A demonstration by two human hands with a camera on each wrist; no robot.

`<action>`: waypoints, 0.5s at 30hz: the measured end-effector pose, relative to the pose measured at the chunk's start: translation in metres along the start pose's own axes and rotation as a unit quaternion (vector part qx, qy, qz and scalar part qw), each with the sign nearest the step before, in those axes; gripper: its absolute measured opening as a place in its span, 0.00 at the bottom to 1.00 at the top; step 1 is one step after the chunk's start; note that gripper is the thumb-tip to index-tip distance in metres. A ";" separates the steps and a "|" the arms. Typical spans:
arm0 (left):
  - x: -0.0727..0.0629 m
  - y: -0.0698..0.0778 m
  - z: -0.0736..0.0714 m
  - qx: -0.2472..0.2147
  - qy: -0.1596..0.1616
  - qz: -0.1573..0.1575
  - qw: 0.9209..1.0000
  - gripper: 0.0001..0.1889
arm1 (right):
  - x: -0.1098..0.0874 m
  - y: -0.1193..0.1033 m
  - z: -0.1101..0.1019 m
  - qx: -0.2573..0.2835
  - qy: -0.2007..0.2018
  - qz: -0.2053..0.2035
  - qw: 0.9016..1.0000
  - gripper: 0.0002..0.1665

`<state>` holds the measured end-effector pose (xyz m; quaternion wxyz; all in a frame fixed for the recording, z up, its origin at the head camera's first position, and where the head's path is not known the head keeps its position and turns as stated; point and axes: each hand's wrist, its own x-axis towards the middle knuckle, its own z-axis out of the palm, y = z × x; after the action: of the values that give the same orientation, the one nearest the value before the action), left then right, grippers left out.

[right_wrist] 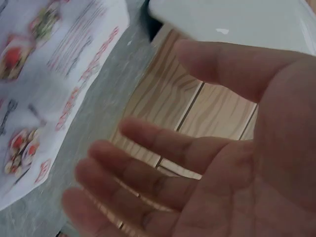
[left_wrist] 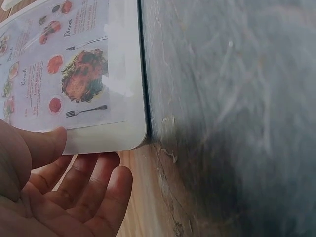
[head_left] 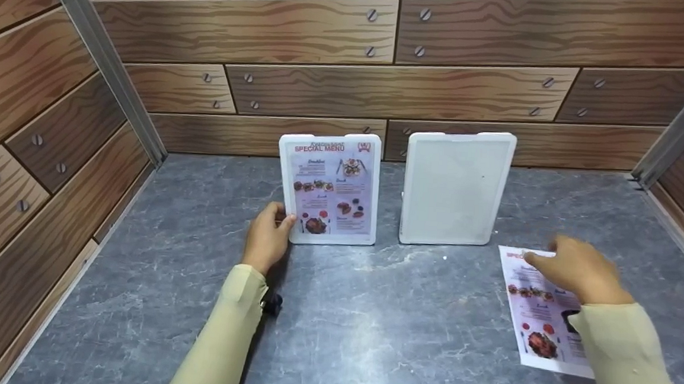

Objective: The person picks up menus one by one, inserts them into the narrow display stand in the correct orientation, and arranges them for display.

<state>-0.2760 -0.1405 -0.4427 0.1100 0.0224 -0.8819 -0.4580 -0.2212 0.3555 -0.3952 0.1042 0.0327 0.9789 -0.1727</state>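
Note:
A white-framed menu stand point(head_left: 333, 188) with a printed "Special Menu" sheet behind its clear front stands upright on the left. My left hand point(head_left: 268, 238) holds its lower left edge, the thumb point(left_wrist: 47, 145) on the front and the fingers partly behind. To the right is a second white stand point(head_left: 456, 190) with a plain face. A loose printed menu sheet point(head_left: 539, 323) lies on the right of the table. Over its upper part hovers my right hand point(head_left: 583, 269); in the right wrist view its fingers point(right_wrist: 143, 170) are spread, with nothing between them.
The grey marbled tabletop point(head_left: 345, 334) runs back to a wood-patterned wall point(head_left: 301, 88). Metal corner strips point(head_left: 106, 65) edge the side walls. A dark band point(head_left: 271, 303) is on my left wrist.

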 end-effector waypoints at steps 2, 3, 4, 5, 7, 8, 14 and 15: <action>0.000 0.000 0.000 0.001 0.001 0.000 1.000 0.09 | -0.001 0.003 -0.002 0.001 -0.018 0.017 1.000 0.62; 0.000 0.000 0.000 0.002 0.001 0.000 1.000 0.09 | -0.001 0.004 -0.003 0.000 -0.027 0.024 0.999 0.66; 0.000 0.000 0.000 0.002 0.002 0.001 1.000 0.09 | -0.001 0.006 -0.003 0.000 -0.034 0.029 0.999 0.68; 0.000 0.001 0.000 0.001 0.003 0.001 1.000 0.10 | -0.001 0.007 -0.004 0.000 -0.042 0.034 0.999 0.70; 0.000 0.003 0.000 -0.006 0.006 0.000 1.000 0.12 | 0.000 0.010 -0.005 -0.004 -0.048 0.039 0.998 0.70; 0.000 0.005 -0.001 -0.012 0.009 0.000 1.000 0.13 | -0.001 0.011 -0.006 -0.005 -0.049 0.041 0.998 0.69; -0.005 0.023 -0.006 -0.026 0.061 0.035 0.997 0.22 | 0.001 0.020 -0.006 -0.019 -0.049 0.057 0.997 0.62; -0.006 0.027 -0.006 -0.022 0.073 0.044 0.996 0.23 | 0.002 0.021 -0.006 -0.021 -0.051 0.060 0.997 0.62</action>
<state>-0.2670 -0.1287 -0.4180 0.1944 0.0140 -0.8616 -0.4687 -0.2218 0.3772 -0.3974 0.1649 0.0804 0.9720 -0.1467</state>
